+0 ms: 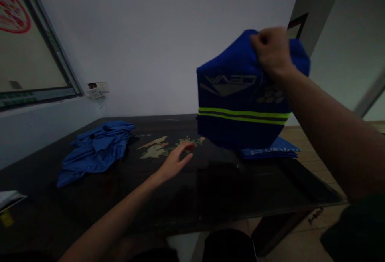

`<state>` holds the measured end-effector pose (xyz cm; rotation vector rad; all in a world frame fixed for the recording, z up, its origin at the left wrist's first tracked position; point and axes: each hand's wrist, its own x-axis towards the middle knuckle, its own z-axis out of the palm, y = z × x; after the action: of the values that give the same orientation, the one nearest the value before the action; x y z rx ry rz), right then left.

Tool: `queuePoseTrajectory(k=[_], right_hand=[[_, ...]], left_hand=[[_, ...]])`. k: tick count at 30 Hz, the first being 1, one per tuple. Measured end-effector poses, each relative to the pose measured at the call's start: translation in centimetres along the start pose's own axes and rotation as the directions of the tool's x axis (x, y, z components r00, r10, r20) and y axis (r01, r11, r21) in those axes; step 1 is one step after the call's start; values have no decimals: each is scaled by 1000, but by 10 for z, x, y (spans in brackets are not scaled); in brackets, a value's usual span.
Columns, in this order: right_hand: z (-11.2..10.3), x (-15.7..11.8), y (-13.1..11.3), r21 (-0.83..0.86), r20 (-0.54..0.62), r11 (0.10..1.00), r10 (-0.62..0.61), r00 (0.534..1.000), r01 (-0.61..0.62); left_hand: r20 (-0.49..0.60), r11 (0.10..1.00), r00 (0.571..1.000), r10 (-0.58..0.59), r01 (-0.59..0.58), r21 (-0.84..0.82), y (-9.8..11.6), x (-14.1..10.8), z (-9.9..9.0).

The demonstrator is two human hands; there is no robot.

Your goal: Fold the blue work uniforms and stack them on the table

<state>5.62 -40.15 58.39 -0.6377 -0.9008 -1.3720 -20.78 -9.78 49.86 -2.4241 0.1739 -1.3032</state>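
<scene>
My right hand (272,49) is closed on the top edge of a blue garment (240,93) and holds it up in the air. The garment hangs as a folded panel with yellow-green stripes and pale lettering that shows upside down. Behind and under it, a folded blue stack (270,150) lies at the right of the black table (222,190). My left hand (177,160) hovers over the table's middle, empty, thumb and fingers apart. Off to its left sits a crumpled blue cloth (99,148).
A painted bird and flower design (155,148) decorates the tabletop. White papers (10,198) lie at the left edge. Wall sockets (98,89) are fixed beside the window (33,49). My knees (230,246) are under the table's front edge.
</scene>
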Motion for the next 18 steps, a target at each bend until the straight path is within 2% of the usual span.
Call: queuePoseTrajectory(k=[2, 4, 7, 10, 12, 14, 16, 17, 18], right_hand=[[3, -3, -26, -58, 170, 998, 24, 985, -14], [9, -10, -48, -59, 226, 998, -11, 974, 25], [17, -18, -72, 12, 212, 995, -103, 972, 103], [21, -16, -82, 6, 219, 989, -142, 965, 145], [21, -11, -78, -23, 219, 990, -132, 967, 141], [19, -6, -65, -70, 214, 993, -82, 973, 99], [17, -6, -46, -128, 227, 991, -8, 974, 38], [16, -7, -36, -154, 246, 988, 26, 969, 13], [16, -9, -26, -174, 270, 985, 53, 961, -6]], left_hand=[[-60, 994, 998, 5, -11, -108, 15, -1, 16], [-103, 987, 995, -10, -7, -160, 24, -4, 29], [-145, 986, 987, -69, 45, -161, 31, -9, 44], [-150, 986, 982, -117, 96, -136, 31, -14, 48], [-212, 990, 971, -111, 90, -106, 30, -17, 39], [-371, 997, 926, -70, 63, -33, 26, -19, 18], [-508, 991, 861, 23, 46, 122, 22, -18, -12], [-527, 972, 845, 88, 42, 229, 20, -15, -29], [-508, 937, 847, 154, 39, 348, 18, -11, -47]])
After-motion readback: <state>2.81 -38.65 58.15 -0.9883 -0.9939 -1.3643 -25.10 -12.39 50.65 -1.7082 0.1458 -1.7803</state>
